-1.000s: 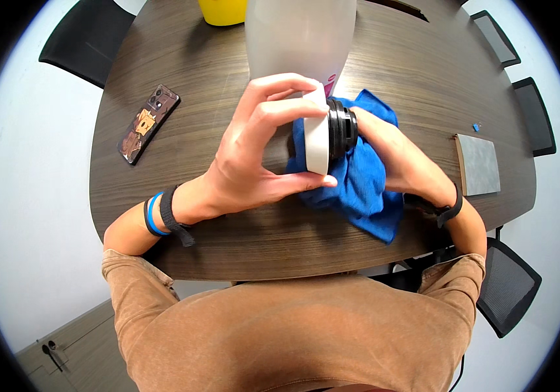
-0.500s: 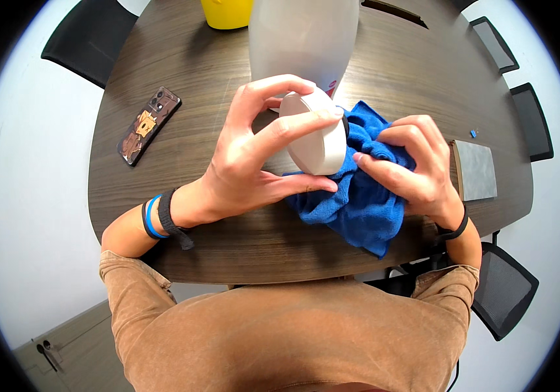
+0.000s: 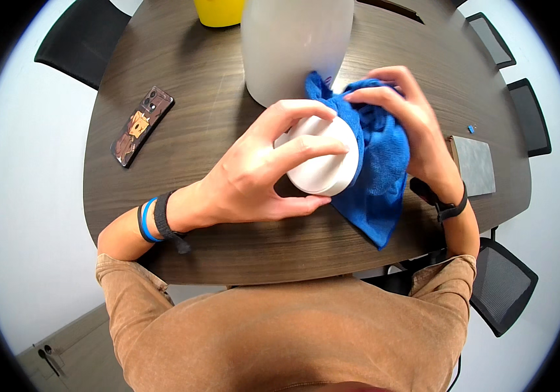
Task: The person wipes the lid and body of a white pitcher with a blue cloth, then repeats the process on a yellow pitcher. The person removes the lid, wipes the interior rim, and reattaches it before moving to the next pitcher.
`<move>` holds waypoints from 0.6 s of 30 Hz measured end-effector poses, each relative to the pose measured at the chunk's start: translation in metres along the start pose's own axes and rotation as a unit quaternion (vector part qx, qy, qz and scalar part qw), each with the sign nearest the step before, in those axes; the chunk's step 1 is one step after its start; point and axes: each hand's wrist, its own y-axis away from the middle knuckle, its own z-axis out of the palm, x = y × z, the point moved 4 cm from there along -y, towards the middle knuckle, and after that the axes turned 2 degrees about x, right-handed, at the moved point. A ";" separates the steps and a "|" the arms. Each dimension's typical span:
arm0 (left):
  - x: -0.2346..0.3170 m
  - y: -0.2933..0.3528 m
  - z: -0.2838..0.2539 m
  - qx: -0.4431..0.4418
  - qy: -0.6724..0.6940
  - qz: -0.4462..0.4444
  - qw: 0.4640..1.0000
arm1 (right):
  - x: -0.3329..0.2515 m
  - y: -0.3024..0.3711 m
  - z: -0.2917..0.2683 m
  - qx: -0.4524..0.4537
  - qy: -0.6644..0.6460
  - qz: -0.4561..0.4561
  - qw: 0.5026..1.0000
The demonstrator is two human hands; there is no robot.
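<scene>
A round white lid (image 3: 331, 171) with a thick rim is gripped in my left hand (image 3: 250, 168), its fingers over the top and its thumb along the near edge. Against the lid's right side lies a crumpled blue cloth (image 3: 379, 189), held in my right hand (image 3: 417, 130) with bent fingers. One corner of the cloth hangs down toward me, and another sticks up at the far side. Just beyond my hands stands a large translucent white container (image 3: 293, 46), its top cut off by the picture. The lid's underside is hidden.
A phone in a patterned case (image 3: 141, 127) lies left on the wooden table (image 3: 228, 261). At the far edge is a yellow container (image 3: 219, 12). A grey flat rectangular item (image 3: 475, 166) and a tiny blue piece (image 3: 471, 129) lie right. Chairs (image 3: 504, 287) surround the table.
The lid has turned so its top faces upward more and sits slightly lower. My right hand has moved farther away along the cloth, which now bunches on the lid's far right side.
</scene>
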 end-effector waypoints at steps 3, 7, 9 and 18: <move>0.000 -0.001 -0.002 -0.024 0.033 -0.006 0.999 | 0.005 0.002 0.022 -0.110 -0.143 0.009 0.984; -0.002 0.001 0.000 -0.011 0.063 0.030 0.997 | 0.012 0.023 0.048 -0.223 -0.287 0.030 0.931; -0.002 0.002 0.004 0.015 0.072 0.031 0.997 | 0.010 0.030 0.052 -0.223 -0.317 0.042 0.921; -0.002 0.003 0.005 -0.062 -0.031 0.003 0.998 | 0.020 0.023 0.031 -0.189 -0.275 0.069 0.940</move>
